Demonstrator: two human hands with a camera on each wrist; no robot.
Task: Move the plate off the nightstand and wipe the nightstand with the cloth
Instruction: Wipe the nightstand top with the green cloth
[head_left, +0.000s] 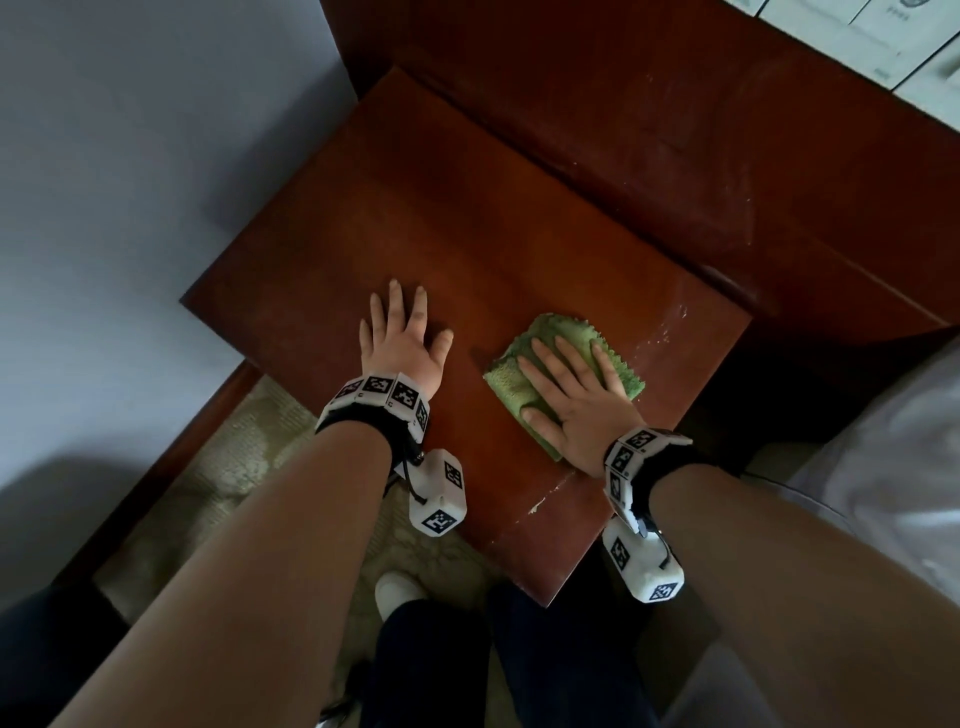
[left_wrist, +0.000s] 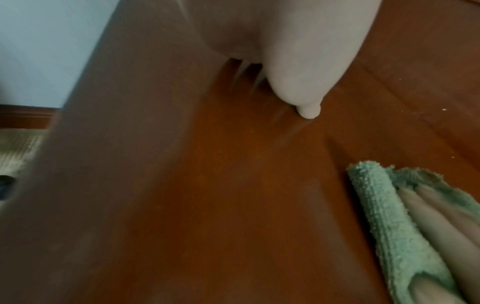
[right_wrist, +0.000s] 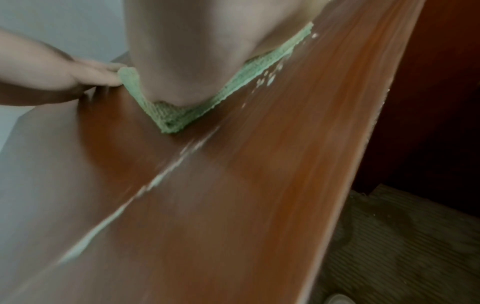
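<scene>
A folded green cloth lies on the red-brown wooden nightstand, near its front right part. My right hand presses flat on the cloth with straight, spread fingers. In the right wrist view the cloth shows under the palm, beside white scuff marks. My left hand rests flat on the bare wood just left of the cloth, holding nothing. The left wrist view shows the cloth with my right fingers on it. No plate is in view.
A tall wooden bed frame rises behind and right of the nightstand. White bedding lies at the right. A pale wall stands to the left, and beige patterned floor lies below. My white shoe is near the stand's front corner.
</scene>
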